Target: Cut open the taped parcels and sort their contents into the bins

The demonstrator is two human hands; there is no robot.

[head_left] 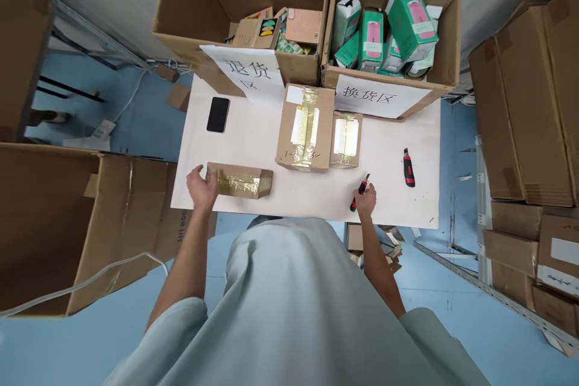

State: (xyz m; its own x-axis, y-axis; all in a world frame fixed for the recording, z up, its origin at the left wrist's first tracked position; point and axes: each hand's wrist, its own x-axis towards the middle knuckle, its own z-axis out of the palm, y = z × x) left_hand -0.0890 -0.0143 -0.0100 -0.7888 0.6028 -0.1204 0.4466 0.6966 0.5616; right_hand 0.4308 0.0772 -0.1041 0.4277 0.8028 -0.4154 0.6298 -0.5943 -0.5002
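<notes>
My left hand (202, 189) is at the left end of a long, taped cardboard box (239, 181). Its thumb lies over the box while the other fingers curl by the end; part of their contact is hidden. Near the table's front edge, my right hand (366, 200) grips a red and black utility knife (360, 193), its tip pointing away from me. Between the hands but farther back stand a larger taped carton (306, 126) and, right beside it, a smaller taped carton (346, 139), both with white labels.
A second utility knife (409, 167) lies right on the white table (389, 160), a black phone (218, 114) left. Behind stand two open boxes with paper signs, the left box (190, 48) holding packages, the right box (446, 75) green packs. Large cartons (126, 217) flank the table.
</notes>
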